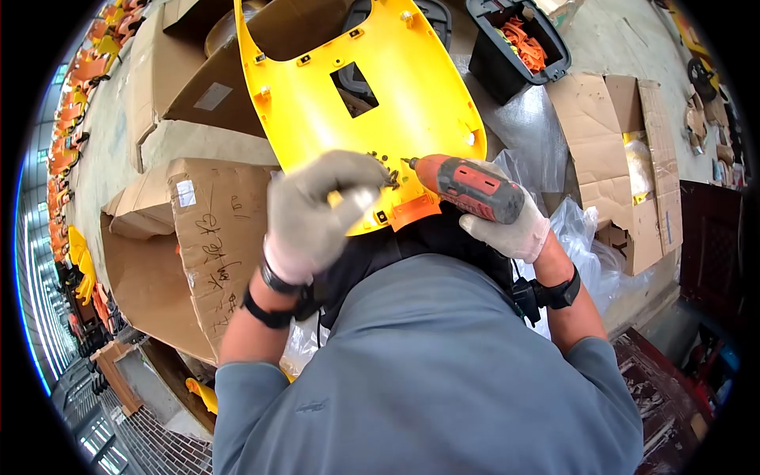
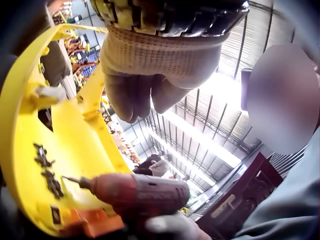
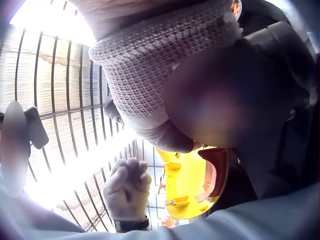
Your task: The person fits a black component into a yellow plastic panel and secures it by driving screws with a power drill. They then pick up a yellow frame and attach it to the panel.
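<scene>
A yellow plastic shell (image 1: 301,103) with a rectangular cutout lies before me, its near end at my lap. Small dark screws (image 1: 393,180) are heaped on it near that end, beside an orange piece (image 1: 416,210) at the edge. My gloved right hand (image 1: 514,233) grips a red and black cordless drill (image 1: 471,188), whose bit points left, close to the screws. Raised over the shell's left near corner is my gloved left hand (image 1: 313,210), blurred, its fingers loosely bent and thumb apart. Nothing shows between them; in the left wrist view its fingers (image 2: 130,97) hang downward.
Cardboard boxes stand at left (image 1: 222,253) and right (image 1: 617,158), with another box (image 1: 206,95) behind the shell. A black bin (image 1: 507,67) of orange parts (image 1: 522,43) sits at the back right. Clear plastic wrap (image 1: 574,229) lies by my right arm.
</scene>
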`<state>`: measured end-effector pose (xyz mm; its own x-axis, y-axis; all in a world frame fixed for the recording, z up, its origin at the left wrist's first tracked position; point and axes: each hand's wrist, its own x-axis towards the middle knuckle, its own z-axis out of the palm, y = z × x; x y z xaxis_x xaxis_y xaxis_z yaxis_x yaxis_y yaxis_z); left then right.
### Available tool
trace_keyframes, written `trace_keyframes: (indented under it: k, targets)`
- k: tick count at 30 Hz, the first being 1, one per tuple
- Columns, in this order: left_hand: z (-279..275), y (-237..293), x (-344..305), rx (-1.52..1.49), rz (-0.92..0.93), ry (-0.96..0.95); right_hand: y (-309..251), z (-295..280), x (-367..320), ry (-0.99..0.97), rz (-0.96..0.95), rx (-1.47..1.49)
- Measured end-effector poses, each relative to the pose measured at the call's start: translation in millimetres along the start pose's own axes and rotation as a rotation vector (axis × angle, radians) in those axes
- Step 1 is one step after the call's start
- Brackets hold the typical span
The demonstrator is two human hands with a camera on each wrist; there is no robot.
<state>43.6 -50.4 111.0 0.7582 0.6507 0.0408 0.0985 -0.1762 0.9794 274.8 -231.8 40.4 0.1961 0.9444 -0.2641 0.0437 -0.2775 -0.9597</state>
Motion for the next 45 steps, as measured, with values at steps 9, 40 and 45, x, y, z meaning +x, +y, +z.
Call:
trace_keyframes:
  k: [9, 40, 45]
  targets:
    - [33.2, -34.7, -45.0, -0.214, -0.357, 0.005, 10.1, -2.1, 2.6, -0.038, -0.028, 0.012]
    - [47.9, -35.4, -40.7, 0.400, -0.004, 0.061, 10.1, -1.0, 0.8, 0.000, -0.087, -0.060]
    - [44.7, -37.4, -37.0, 0.433, -0.065, 0.037, 13.4, -1.2, 3.9, 0.002, -0.087, -0.144]
